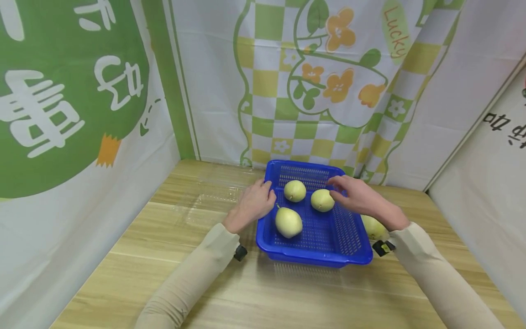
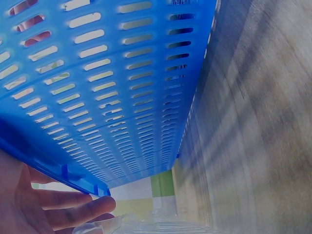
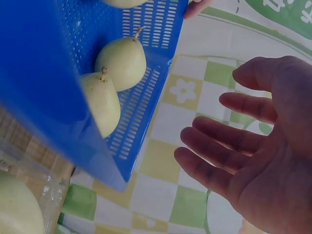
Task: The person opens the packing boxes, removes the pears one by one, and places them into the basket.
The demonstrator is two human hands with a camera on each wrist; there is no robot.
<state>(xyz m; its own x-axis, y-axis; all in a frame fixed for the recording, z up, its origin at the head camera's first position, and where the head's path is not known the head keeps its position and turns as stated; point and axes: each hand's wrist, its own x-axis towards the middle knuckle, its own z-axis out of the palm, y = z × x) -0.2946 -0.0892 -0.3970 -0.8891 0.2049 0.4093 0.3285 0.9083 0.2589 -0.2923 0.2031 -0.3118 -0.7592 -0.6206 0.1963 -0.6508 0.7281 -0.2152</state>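
A blue plastic basket (image 1: 314, 256) with slotted walls stands on the table and holds three pale yellow-green pears, one near the front left (image 1: 289, 222) and two farther back (image 1: 295, 191) (image 1: 322, 200). At its left rim, my left hand (image 1: 255, 203) holds the edge; in the left wrist view, the fingers (image 2: 73, 212) lie outside under the rim, and the thumb is hidden. My right hand (image 1: 355, 194) hovers by the right rim near the back right pear. Its palm and spread, slightly bent fingers hold nothing in the right wrist view (image 3: 263, 151).
To the left of the basket lies a clear plastic box (image 1: 213, 208) with its lid spread behind. Another pear (image 1: 374, 227) lies right of the basket under my right forearm, by clear plastic (image 3: 51, 187). Printed curtains (image 1: 271, 114) close off the back and sides of the wooden table (image 1: 135, 269).
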